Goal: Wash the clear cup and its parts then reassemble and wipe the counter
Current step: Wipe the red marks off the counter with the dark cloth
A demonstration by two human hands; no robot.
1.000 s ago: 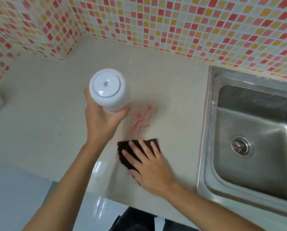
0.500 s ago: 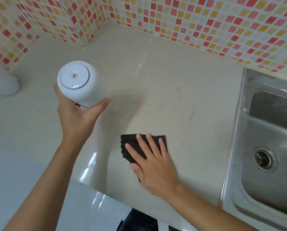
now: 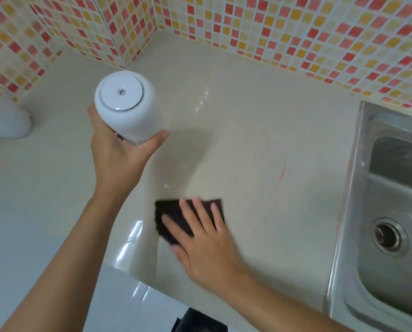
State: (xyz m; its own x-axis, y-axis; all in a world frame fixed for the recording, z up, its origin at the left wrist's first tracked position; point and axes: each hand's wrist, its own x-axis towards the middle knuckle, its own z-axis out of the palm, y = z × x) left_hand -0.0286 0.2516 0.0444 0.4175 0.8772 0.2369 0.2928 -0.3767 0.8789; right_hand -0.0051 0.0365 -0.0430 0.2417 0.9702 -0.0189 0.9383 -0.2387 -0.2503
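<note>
Beige counter (image 3: 260, 130) by steel sink (image 3: 396, 188): left hand (image 3: 118, 154) wrapped round lifted cup (image 3: 128, 104), probably light, rigid, slick, best gripped mid-body; right hand (image 3: 200, 238) fingers flat, spread on soft dark cloth (image 3: 169, 212).

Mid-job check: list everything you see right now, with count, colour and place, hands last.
cup: one, white lid end facing the camera, held above the counter at the left
cloth: one, dark, flat on the counter near its front edge
counter: one, beige, glossy, running into the tiled corner
red streak: one, thin, on the counter between cloth and sink
sink: one, steel, at the right, drain visible
wall tiles: many, red, orange and cream mosaic, behind the counter
white object: one, far left on the counter, partly cut off
left hand: grips the cup from below
right hand: fingers straight, pressing the cloth
</note>
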